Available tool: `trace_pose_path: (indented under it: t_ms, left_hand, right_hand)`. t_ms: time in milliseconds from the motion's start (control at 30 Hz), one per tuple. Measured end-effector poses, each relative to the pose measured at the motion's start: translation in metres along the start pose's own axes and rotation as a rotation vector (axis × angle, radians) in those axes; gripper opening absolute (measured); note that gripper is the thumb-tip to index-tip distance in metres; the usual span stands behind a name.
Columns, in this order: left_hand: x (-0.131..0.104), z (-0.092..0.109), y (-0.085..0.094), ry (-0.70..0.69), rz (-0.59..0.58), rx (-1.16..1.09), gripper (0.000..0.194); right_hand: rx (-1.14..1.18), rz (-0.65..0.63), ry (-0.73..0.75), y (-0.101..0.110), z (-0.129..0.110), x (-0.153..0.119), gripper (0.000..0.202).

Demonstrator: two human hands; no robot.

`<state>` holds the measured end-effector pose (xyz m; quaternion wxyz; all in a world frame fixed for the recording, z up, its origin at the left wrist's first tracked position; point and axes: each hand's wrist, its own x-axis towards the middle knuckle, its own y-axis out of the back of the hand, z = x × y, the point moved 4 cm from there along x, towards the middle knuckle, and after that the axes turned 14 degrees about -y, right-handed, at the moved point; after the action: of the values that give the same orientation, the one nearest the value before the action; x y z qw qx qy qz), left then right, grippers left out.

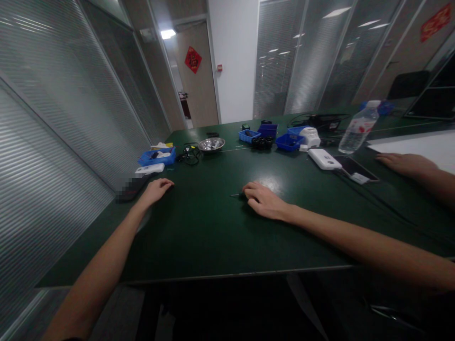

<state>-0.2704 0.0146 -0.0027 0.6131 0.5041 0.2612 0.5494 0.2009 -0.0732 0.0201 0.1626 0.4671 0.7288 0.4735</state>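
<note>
Holding a small screwdriver at the middle of the green tabletop, the right hand has its grip closed around the handle; the thin shaft points to the left. The left hand is near a white device; whether its grip is open, I cannot tell. Farther back stands a metal bowl.
</note>
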Motion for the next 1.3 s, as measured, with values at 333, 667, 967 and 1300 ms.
trace_pose_path:
  t_ms: [333,667,967,1300]
  left_hand:
    - [0.000,0.003,0.001,0.009,-0.007,-0.003,0.042]
    - [-0.001,0.005,0.001,-0.020,-0.001,0.017,0.041]
    - [-0.002,0.011,0.003,-0.015,0.009,0.013,0.039]
    - [-0.005,0.022,0.001,0.011,0.084,-0.032,0.044]
  right_hand:
    - [-0.001,-0.012,0.028,0.000,0.001,0.001,0.018]
    - [-0.019,0.004,0.021,0.000,-0.001,0.001,0.013]
    - [-0.029,0.004,0.011,0.000,0.000,0.000,0.012]
    - [-0.034,-0.003,0.026,0.000,-0.001,0.001,0.017]
